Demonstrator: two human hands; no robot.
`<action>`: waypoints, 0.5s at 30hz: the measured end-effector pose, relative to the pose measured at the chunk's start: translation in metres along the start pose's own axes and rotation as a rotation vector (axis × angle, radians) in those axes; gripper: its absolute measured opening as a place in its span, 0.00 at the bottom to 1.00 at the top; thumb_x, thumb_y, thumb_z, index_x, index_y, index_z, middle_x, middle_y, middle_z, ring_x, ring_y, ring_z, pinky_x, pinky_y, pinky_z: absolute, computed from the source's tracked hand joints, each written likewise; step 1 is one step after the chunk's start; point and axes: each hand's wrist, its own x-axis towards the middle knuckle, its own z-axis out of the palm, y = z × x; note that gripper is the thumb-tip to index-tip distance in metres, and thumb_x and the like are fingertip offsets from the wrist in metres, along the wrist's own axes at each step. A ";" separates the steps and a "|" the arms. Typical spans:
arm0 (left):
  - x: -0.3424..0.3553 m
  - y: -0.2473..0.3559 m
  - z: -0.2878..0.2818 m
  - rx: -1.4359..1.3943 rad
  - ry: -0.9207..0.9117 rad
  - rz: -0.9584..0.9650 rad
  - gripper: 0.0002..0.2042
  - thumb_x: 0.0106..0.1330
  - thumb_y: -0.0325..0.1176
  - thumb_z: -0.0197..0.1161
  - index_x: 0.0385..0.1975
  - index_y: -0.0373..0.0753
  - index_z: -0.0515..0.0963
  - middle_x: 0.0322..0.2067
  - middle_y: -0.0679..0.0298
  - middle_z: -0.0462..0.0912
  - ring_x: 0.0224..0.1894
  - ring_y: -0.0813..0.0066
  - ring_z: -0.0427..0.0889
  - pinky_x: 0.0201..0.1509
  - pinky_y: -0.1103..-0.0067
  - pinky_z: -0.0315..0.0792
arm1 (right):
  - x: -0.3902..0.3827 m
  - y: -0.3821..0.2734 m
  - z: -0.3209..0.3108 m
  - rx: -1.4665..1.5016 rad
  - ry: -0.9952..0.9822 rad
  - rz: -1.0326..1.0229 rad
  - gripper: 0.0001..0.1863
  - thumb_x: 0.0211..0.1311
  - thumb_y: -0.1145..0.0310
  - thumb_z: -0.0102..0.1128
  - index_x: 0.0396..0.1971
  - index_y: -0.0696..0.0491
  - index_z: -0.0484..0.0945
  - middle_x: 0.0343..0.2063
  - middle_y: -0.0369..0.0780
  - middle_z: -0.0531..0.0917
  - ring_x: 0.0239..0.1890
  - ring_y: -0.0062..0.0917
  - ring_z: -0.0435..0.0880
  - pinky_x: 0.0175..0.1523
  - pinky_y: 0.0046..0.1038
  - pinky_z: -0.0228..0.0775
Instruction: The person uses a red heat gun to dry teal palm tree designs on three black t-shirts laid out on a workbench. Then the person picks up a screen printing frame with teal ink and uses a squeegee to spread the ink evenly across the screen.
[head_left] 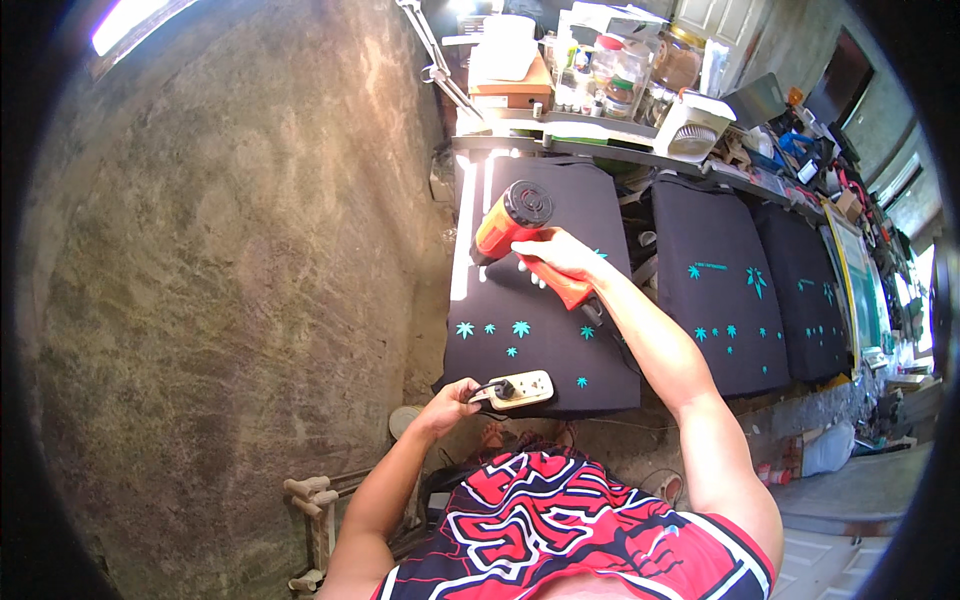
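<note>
My right hand (553,253) grips a red-orange heat gun (491,229) with a black ribbed end, held over the nearest black fabric piece (542,348), which bears teal leaf prints and lies flat on a board, with strips of sunlight along its left. A black cord hangs from the handle. My left hand (454,404) is closed on black cord (480,392) beside a cream power strip (530,390) with a black plug in it, at that piece's front edge.
Two more printed black pieces (718,300) lie to the right, beside a framed screen (848,280). Behind are a rail, lamp arm (438,70), jars (615,80) and clutter. A concrete wall (230,250) stands left, wooden handles (312,490) low beside it.
</note>
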 end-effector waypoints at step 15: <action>0.000 0.000 0.000 0.008 0.005 0.010 0.13 0.60 0.11 0.58 0.38 0.39 0.73 0.36 0.74 0.77 0.40 0.85 0.74 0.47 0.86 0.68 | -0.005 0.008 -0.017 0.042 0.154 0.066 0.17 0.66 0.56 0.65 0.37 0.57 0.80 0.25 0.37 0.80 0.21 0.22 0.81 0.25 0.26 0.75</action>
